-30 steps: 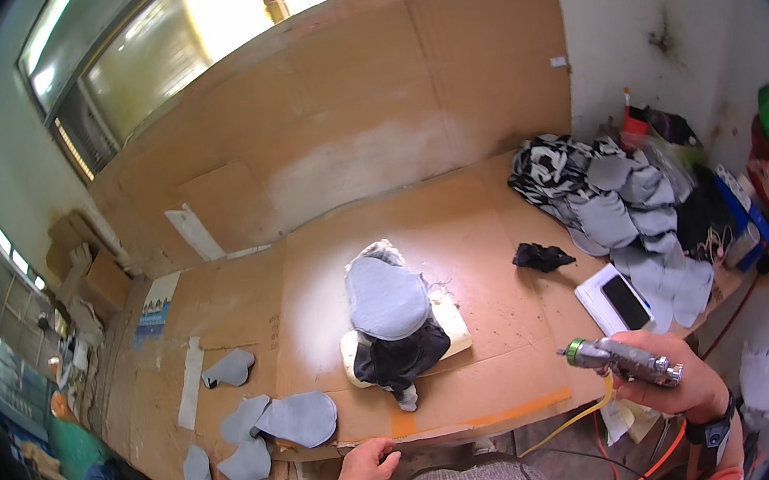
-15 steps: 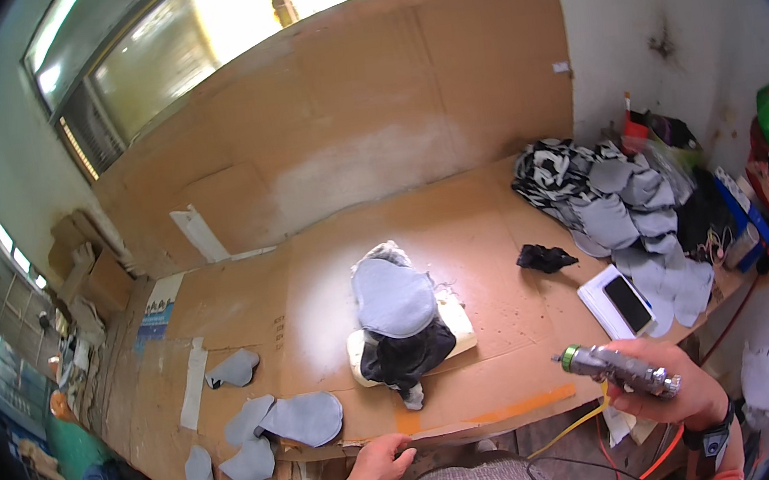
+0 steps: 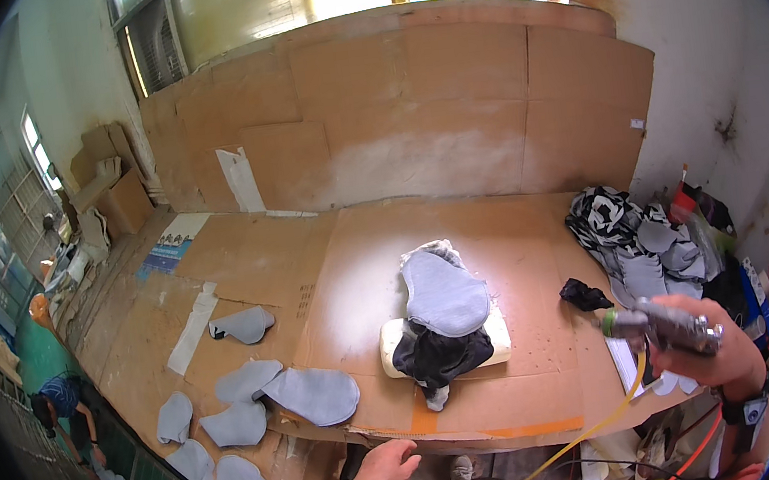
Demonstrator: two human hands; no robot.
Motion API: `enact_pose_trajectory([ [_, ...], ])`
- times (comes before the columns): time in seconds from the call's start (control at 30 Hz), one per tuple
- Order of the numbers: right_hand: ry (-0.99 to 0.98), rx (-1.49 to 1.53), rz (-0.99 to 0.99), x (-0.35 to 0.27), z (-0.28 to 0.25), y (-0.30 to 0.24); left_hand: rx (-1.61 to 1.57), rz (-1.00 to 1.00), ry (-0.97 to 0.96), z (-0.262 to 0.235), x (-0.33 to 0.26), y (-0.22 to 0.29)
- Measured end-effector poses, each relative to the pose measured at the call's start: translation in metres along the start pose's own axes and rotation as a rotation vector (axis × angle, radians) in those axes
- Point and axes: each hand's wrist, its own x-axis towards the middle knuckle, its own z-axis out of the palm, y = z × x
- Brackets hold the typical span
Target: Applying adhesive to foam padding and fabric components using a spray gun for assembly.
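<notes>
A metal spray gun (image 3: pixel 674 326) with a green front ring is gripped in my right hand (image 3: pixel 723 339), over the right end of the cardboard-covered table (image 3: pixel 525 395). My left hand (image 3: pixel 390 467) rests low at the table's front edge, fingers loosely bent and thumb apart, holding nothing. Mid-table, a grey rounded fabric piece (image 3: pixel 448 294) lies on a black bunched cloth (image 3: pixel 441 357), with a whitish fabric edge showing behind it. Beneath these sits a cream padded block (image 3: pixel 498 336).
Several grey cut pieces (image 3: pixel 312 395) lie at the table's front left. A small black cloth (image 3: pixel 585 293) and a fabric heap (image 3: pixel 605 215) are on the right. A yellow hose (image 3: pixel 605 423) hangs below the gun. Another person (image 3: pixel 65 395) bends down at far left.
The view has swung left, so the table sits further right in the picture. The spray gun, still in my right hand, now covers the white box and phone. The fabric stack stays put.
</notes>
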Motion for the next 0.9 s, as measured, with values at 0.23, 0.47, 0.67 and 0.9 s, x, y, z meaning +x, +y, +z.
enact_pose_trajectory([
  [0.23, -0.160, -0.115, 0.001, 0.019, -0.017, -0.005, -0.016, -0.017, 0.008, 0.002, 0.010, -0.003],
  [0.47, -0.168, -0.064, 0.099, 0.029, -0.026, -0.007, 0.004, -0.028, -0.007, 0.004, 0.023, -0.003],
  [0.67, 0.056, 0.130, 0.116, 0.057, -0.019, 0.005, 0.031, 0.012, 0.015, 0.011, 0.042, 0.005],
  [0.9, -0.125, -0.020, 0.119, 0.039, -0.036, 0.009, 0.086, 0.046, 0.058, 0.015, 0.053, 0.016],
])
